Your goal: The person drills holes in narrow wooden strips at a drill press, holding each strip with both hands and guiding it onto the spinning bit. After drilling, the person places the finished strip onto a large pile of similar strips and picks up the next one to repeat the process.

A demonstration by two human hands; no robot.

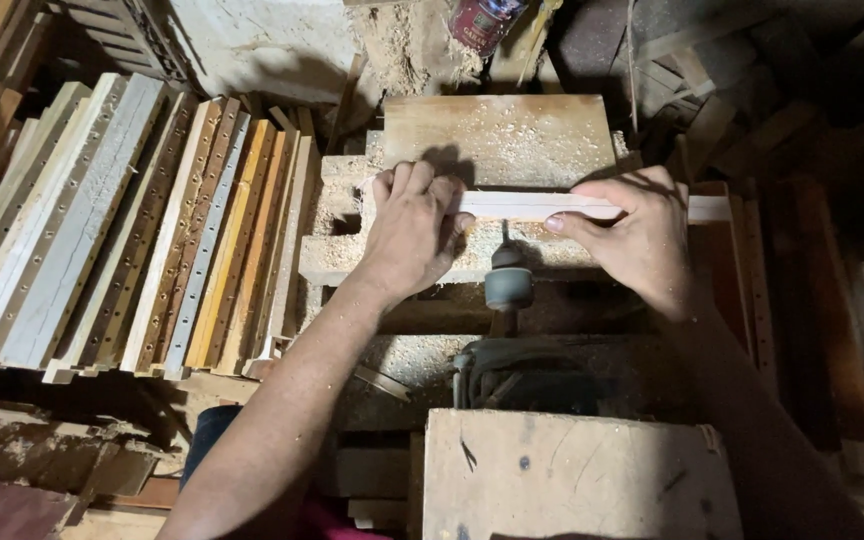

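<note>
A pale wooden slat [552, 206] lies crosswise on a sawdust-covered wooden block [497, 135]. My left hand [410, 228] presses down on the slat's left part, fingers curled over its far edge. The slat's right part is gripped by my right hand [632, 232], thumb on the near edge. Between the hands, a grey drill chuck [508, 282] points up at the slat's near edge; its bit touches or nearly touches the wood. The motor body [512, 365] sits below it.
A stack of long drilled slats [122, 230] leans at the left. A plywood box top [572, 475] is in the near centre. A red can [482, 22] stands at the back. Dark timber pieces [812, 300] lie to the right. Sawdust covers the bench.
</note>
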